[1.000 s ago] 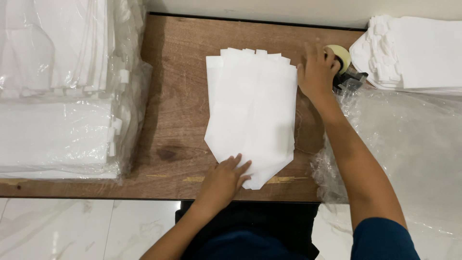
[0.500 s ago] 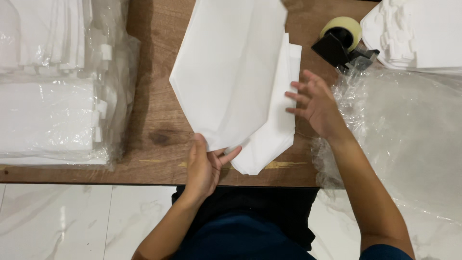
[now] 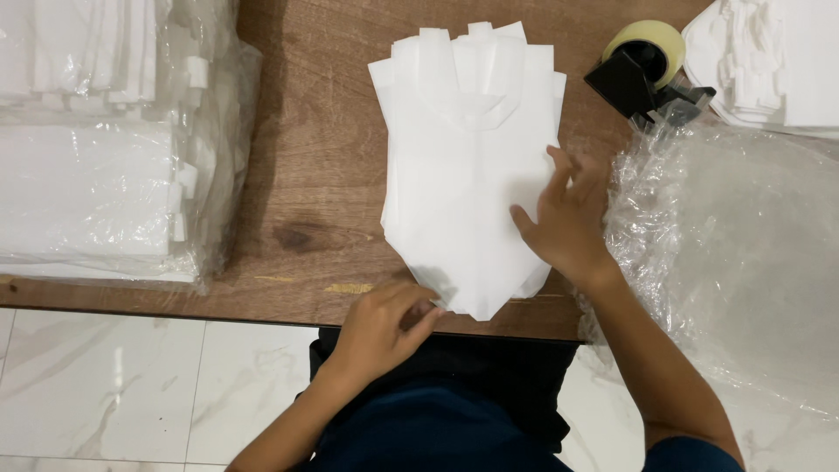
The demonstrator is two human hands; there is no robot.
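A fanned stack of flat white paper bags [image 3: 468, 157] lies on the brown wooden table [image 3: 306, 175], its pointed lower end at the near edge. My left hand [image 3: 384, 328] pinches the bottom tip of the stack at the table's edge. My right hand [image 3: 568, 218] rests with spread fingers on the stack's right side, pressing it flat. The topmost bag shows a folded flap near its upper end.
Plastic-wrapped packs of white paper goods [image 3: 96, 140] fill the table's left side. A black tape dispenser with a tan roll [image 3: 647, 65] stands at the upper right, beside another white stack [image 3: 769, 57]. Crumpled clear plastic [image 3: 734, 253] covers the right. Marble floor [image 3: 131, 385] lies below.
A lifted white bag has been laid back flat on the stack. My right hand came from the tape dispenser onto the stack's right side; my left hand stays at the bottom tip.
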